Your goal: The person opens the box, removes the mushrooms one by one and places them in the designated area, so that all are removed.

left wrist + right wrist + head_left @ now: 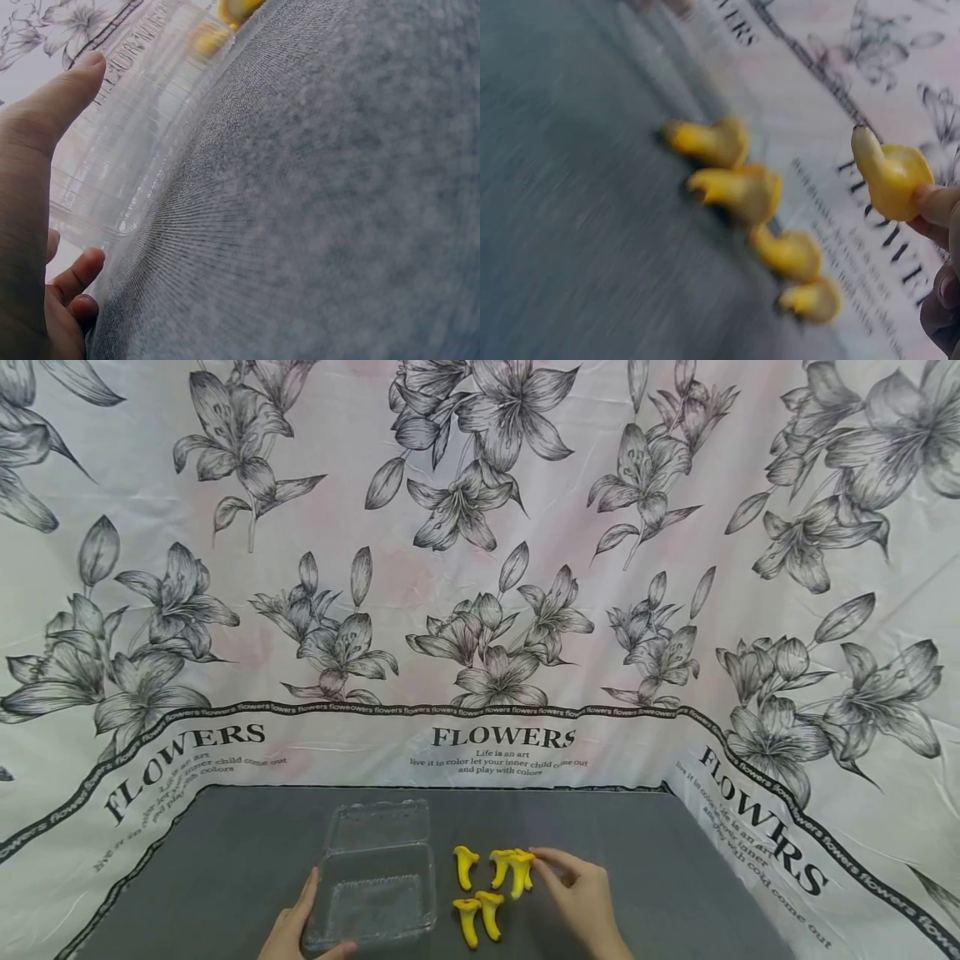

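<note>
Between the thumb and fingers of my right hand (588, 897) is a yellow chanterelle mushroom (892, 176), pinched by its cap and raised, with its stem pointing away from the fingers. Several more chanterelles (467, 920) lie on the grey surface right of the clear plastic clamshell container (375, 935). That container stands with its lid (381, 825) folded back. At its front left corner is my left hand (292, 927), with straight fingers along the left side and the thumb by the front edge. The left wrist view shows the thumb extended and the other fingers loosely bent.
A grey tabletop (660, 877) carries everything. White cloth (495, 760) printed with lilies and the word FLOWERS hangs behind and along both sides of it. The loose chanterelles lie in two rough rows close to the container's right wall.
</note>
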Demonstrator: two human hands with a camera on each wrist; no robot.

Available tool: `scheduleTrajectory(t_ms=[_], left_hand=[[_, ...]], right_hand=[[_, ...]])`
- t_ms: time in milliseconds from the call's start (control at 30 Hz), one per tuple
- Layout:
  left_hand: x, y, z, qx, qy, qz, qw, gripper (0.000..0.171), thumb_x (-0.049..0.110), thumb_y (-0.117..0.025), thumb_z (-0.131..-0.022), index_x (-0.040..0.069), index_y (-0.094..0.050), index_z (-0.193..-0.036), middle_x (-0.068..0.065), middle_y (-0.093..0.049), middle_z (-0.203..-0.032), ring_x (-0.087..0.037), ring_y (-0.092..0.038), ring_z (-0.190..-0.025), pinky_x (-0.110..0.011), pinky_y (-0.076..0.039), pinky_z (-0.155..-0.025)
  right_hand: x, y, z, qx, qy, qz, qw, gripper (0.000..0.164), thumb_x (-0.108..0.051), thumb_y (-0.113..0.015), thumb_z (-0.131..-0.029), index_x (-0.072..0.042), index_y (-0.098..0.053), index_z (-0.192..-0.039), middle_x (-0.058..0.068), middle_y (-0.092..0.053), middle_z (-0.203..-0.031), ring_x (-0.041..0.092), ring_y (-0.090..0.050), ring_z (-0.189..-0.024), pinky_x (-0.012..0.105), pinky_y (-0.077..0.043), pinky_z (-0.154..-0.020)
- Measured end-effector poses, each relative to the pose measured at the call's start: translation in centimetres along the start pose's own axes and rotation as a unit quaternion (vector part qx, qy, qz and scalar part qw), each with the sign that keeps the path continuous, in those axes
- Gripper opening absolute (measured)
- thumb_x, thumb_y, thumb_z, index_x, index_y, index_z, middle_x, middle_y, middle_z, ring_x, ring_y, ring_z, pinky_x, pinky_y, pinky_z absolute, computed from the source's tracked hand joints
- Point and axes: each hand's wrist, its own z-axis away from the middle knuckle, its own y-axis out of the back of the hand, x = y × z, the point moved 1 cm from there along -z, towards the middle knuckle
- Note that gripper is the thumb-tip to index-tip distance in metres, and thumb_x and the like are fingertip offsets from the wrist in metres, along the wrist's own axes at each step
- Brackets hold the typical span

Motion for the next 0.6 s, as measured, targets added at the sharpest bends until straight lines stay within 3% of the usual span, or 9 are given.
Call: scheduleTrajectory(t_ms=[167,333,500,600], left_hand=[[0.1,0.2,0.1,0.009,-0.023,0.018,0.9995,0.119,0.039,-0.085,-0.088,-0.011,-0.010,-0.165,-0.034,-0.065,-0.126,-0.035,-0.070,-0.101,-0.064,-0.056,-0.089],[0.1,0.2,0.1,0.014,-0.033,0.009,0.9993,0.118,0.039,-0.085,-0.088,-0.013,-0.011,-0.164,-0.033,-0.065,-0.118,-0.034,-0.068,-0.100,-0.064,-0.056,-0.087],[-0.1,0.2,0.0,0.005,-0.074,0.032,0.9968,0.117,0.031,-0.085,-0.089,-0.017,-0.008,-0.162,-0.027,-0.072,-0.108,-0.027,-0.073,-0.086,-0.059,-0.060,-0.083],[-0.2,0.3,0.0,0.001,-0.095,0.037,0.9948,0.116,0.029,-0.084,-0.089,-0.019,-0.006,-0.161,-0.027,-0.074,-0.106,-0.021,-0.074,-0.081,-0.056,-0.061,-0.080]], right_hand=[[2.1,0.8,1.5,0.004,-0.051,0.017,0.999,0.013,-0.012,-0.084,-0.090,-0.015,-0.086,-0.103,-0.001,-0.082,-0.094,-0.006,-0.020,-0.037,0.019,-0.031,-0.036],[3.8,1.2,2.3,-0.001,-0.065,0.023,0.998,0.012,-0.013,-0.085,-0.090,-0.018,-0.086,-0.100,-0.005,-0.081,-0.090,-0.004,-0.019,-0.039,0.020,-0.031,-0.036],[5.1,1.4,3.0,-0.044,-0.103,0.012,0.994,0.010,-0.016,-0.085,-0.090,-0.019,-0.087,-0.099,-0.008,-0.080,-0.086,-0.001,-0.021,-0.040,0.019,-0.029,-0.038],[5.6,1.2,3.1,-0.081,-0.102,0.016,0.991,0.010,-0.018,-0.085,-0.091,-0.019,-0.087,-0.101,-0.007,-0.081,-0.088,-0.002,-0.019,-0.041,0.018,-0.028,-0.041]])
